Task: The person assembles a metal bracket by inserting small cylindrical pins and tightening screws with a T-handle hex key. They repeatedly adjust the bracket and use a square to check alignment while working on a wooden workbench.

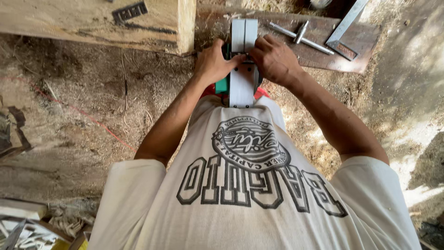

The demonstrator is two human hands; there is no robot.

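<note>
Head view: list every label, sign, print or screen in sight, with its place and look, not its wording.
Shirt print: on the white T-shirt, a round dark emblem above outlined block letters.
Stencilled mark: on the pale timber beam at upper left, a small black rectangle.
No package or screen shows; the electric planer under the left hand and right hand shows no label.

Brown plank [323, 51] on sawdust ground, bearing T-wrench [301, 36] and square [344, 28]

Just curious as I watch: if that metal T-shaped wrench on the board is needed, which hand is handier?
Probably the right hand. It rests on the planer on the side nearest the wrench; the left hand would have to cross over the tool.
</note>
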